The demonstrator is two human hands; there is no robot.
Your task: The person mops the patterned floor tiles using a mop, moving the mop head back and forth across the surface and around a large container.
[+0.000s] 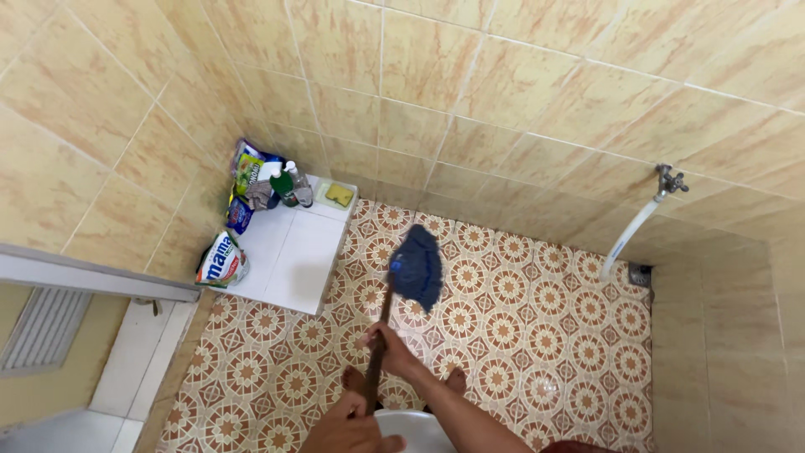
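Tiled floor [520, 335]: two hands, left hand [348, 429] and right hand [390, 348], grip one mop [415, 268].

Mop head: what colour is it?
Blue; the mop head shows best in the head view, above the patterned floor.

Lighting even, soft and bright; no harsh shadows. Faint glare on the floor tiles [537, 387] right of the hands [391, 351]. Wide-angle bending at edges; focus sharp.

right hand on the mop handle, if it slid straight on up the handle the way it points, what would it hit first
The right hand points along the brown handle toward the far wall. First in that line is the blue mop head, which seems raised off the patterned floor; depth is unclear. Beyond it is floor, then the tiled wall.
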